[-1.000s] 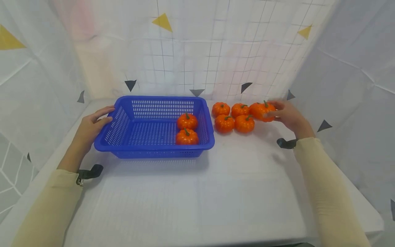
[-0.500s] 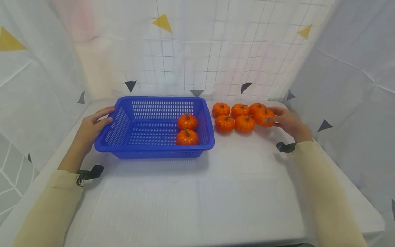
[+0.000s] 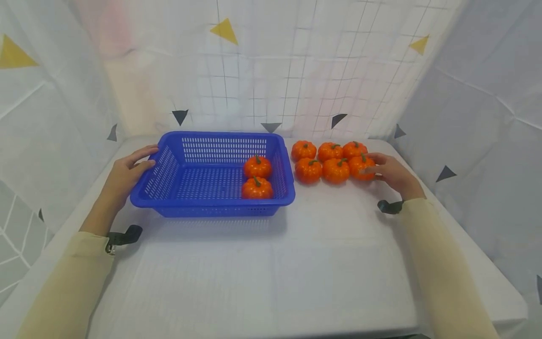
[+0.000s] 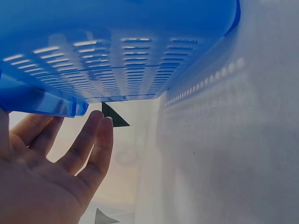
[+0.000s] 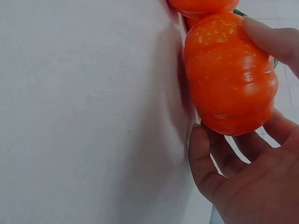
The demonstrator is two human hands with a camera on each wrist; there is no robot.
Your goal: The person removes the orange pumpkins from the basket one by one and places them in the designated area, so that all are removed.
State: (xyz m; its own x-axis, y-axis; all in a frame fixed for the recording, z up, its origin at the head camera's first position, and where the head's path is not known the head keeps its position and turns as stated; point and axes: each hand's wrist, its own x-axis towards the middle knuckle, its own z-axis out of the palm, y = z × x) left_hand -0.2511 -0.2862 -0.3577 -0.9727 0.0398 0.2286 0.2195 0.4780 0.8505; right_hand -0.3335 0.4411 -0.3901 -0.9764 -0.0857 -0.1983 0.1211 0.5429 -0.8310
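A blue plastic basket (image 3: pixel 211 202) with slotted walls stands at the left, holding two small orange pumpkins, a rear pumpkin (image 3: pixel 257 168) and a front pumpkin (image 3: pixel 257 189). My left hand (image 3: pixel 127 174) rests at its left rim with loosely extended fingers; in the left wrist view the fingertips (image 4: pixel 103 130) show below the rim. On the right, my right hand (image 3: pixel 391 173) holds a glossy pumpkin (image 3: pixel 361 168) at the front right end of the pumpkin group. The right wrist view shows the thumb over the held pumpkin (image 5: pixel 229 79) and fingers around its lower side.
Beside the held pumpkin are several others in two rows, among them a front-row pumpkin (image 3: pixel 336 171) and a back-row pumpkin (image 3: pixel 354 149). A white cloth covers the table (image 3: pixel 271 273). White sheeting (image 3: pixel 262 70) with grid lines and triangles encloses the back and sides.
My right hand has brought its pumpkin down and toward me, from in front of the back-right pumpkin to the end of the front row. The left hand and basket have stayed put.
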